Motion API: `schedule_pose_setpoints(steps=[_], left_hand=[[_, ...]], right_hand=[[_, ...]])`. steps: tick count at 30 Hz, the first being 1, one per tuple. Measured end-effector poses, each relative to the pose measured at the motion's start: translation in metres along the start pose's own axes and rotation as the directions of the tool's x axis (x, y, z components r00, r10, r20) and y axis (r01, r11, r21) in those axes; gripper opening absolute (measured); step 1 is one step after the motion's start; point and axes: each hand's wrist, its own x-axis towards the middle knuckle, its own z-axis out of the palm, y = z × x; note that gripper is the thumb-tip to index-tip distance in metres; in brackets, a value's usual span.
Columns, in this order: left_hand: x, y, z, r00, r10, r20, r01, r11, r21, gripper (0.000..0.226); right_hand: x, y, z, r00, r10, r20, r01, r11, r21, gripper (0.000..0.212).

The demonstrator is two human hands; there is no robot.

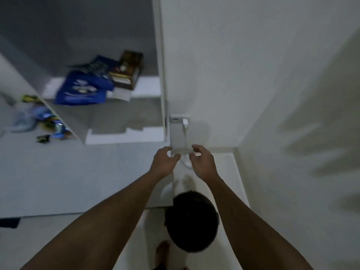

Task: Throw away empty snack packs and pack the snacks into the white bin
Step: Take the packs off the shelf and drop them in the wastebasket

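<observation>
Head view. Both hands are raised at the corner where the bench [81, 172] meets the wall, not at the snacks.

- The left hand [165, 158] curls at the lower left edge of a white flat device [178, 133] that stands upright against the wall. Blur hides whether it is gripping the device.
- The right hand [201, 158] hovers just beside the device's right edge, thumb and fingers apart and holding nothing, near the charging cable [185, 127].
- The blue snack packs [83, 90] and a brown box [126, 73] lie on the shelf [148, 84].
- The loose wrappers [48, 123] lie on the bench, far left.
- No white bin is visible.
- A dark round container [191, 221] stands on the floor.

Handling, judged:
- The film packs are light, soft and crinkly. Pinch them at a sealed edge.
- The box is stiff. Grasp it across its sides.
</observation>
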Motion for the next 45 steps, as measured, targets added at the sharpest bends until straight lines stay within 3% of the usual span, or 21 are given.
schedule_pose_setpoints(steps=[7,12,17,21,25,30,33,38,45], left_hand=[[-0.038,0.038,-0.143,0.930,0.132,-0.343,-0.127,0.991,0.036,0.052],[-0.050,0.055,-0.223,0.848,0.231,-0.477,-0.210,0.973,0.098,0.048],[-0.021,0.052,-0.279,0.812,0.269,-0.518,-0.232,0.963,0.137,0.041],[0.023,0.047,-0.311,0.808,0.330,-0.488,-0.305,0.943,0.133,0.031],[0.076,0.041,-0.333,0.810,0.390,-0.438,-0.316,0.919,0.234,0.033],[0.119,0.029,-0.343,0.886,0.371,-0.280,-0.178,0.828,0.532,0.080],[0.126,0.026,-0.337,0.958,0.218,-0.189,-0.092,0.852,0.515,0.091],[0.138,0.019,-0.325,0.978,0.125,-0.169,-0.014,0.840,0.543,0.108],[0.147,0.009,-0.320,0.938,0.208,-0.276,-0.018,0.826,0.563,0.124]], right_hand=[[-0.003,-0.154,0.030,0.937,-0.334,0.102,0.336,0.942,-0.006,0.040],[-0.004,-0.233,0.047,0.877,-0.467,0.116,0.472,0.882,-0.018,0.040],[0.018,-0.272,0.065,0.835,-0.543,0.089,0.546,0.838,-0.009,0.031],[0.056,-0.291,0.089,0.869,-0.492,-0.045,0.487,0.869,-0.090,0.021],[0.101,-0.297,0.122,0.914,-0.370,-0.168,0.327,0.914,-0.239,0.046],[0.127,-0.297,0.148,0.942,-0.243,-0.230,0.164,0.935,-0.316,0.068],[0.137,-0.294,0.155,0.943,-0.211,-0.257,0.115,0.932,-0.344,0.072],[0.142,-0.288,0.153,0.927,-0.238,-0.291,0.124,0.925,-0.360,0.062],[0.149,-0.267,0.150,0.870,-0.346,-0.351,0.235,0.917,-0.322,0.058]])
